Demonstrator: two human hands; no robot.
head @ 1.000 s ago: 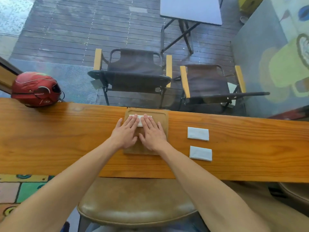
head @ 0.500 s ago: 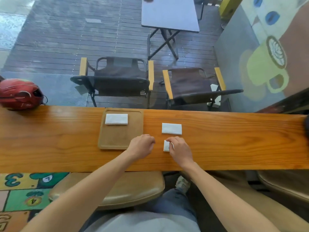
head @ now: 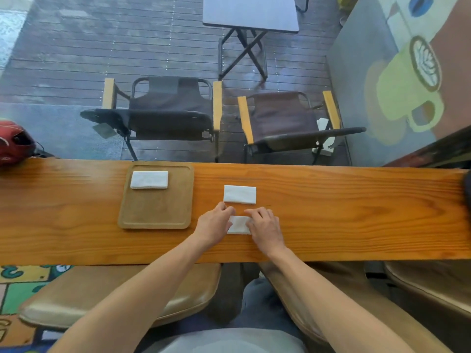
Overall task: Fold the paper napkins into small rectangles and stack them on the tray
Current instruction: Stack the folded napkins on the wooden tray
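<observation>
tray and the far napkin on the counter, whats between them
Only bare wooden counter lies between the tray and the far napkin, as the head view shows. Both hands sit nearer, on another napkin.

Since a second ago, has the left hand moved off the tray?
Yes. The left hand has gone right, off the tray, and now rests with the right hand on the near napkin on the counter.

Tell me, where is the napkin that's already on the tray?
In the head view, the folded napkin lies in the far-left corner of the tray, left of both hands and the two napkins still on the counter.
</observation>
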